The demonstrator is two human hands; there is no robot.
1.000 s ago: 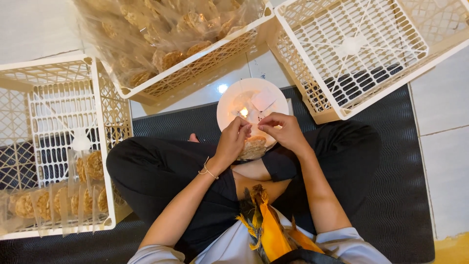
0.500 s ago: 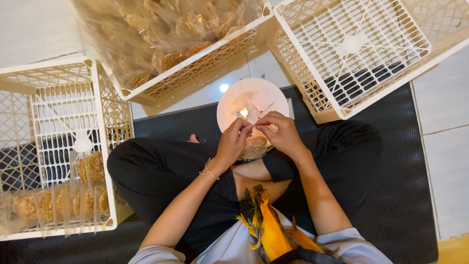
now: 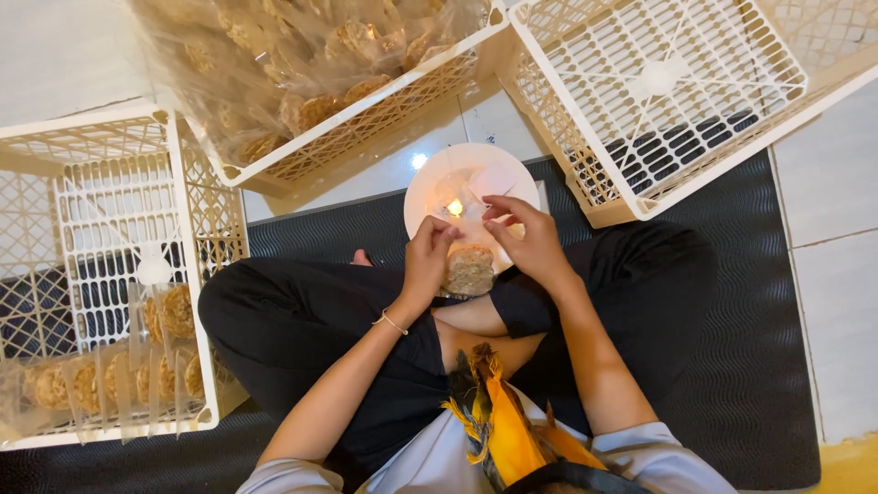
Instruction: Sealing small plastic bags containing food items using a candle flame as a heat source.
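A person sits cross-legged on a dark ribbed mat (image 3: pixel 732 348), an orange and yellow tasselled cloth (image 3: pixel 498 425) hanging at the chest nearest the camera. Both forearms reach forward over the black-trousered legs. The left hand (image 3: pixel 428 261), with a thin bracelet (image 3: pixel 393 322) at the wrist, has its fingers curled narrowly round the left side and top of a clear bag of brown biscuits (image 3: pixel 470 267), which stands over the lap between the two hands. The right hand (image 3: pixel 530 240) pinches the top of the same bag from the right, thumb and forefinger close together, the other fingers loosely bent.

Just beyond the hands, at the far edge of the mat, sits a white round plate (image 3: pixel 430 187) with a small lit flame (image 3: pixel 455 208) on it; the bag's upper end is held near that flame.

At the mat's left edge a cream lattice crate (image 3: pixel 197 229) holds a row of packed biscuit bags (image 3: pixel 110 375) along its near side. Farther off, a second crate (image 3: pixel 384 119) is heaped with many clear biscuit bags (image 3: pixel 302 55). Past the far right corner of the mat lies a third lattice crate (image 3: pixel 658 91), set on pale floor tiles (image 3: pixel 837 229).
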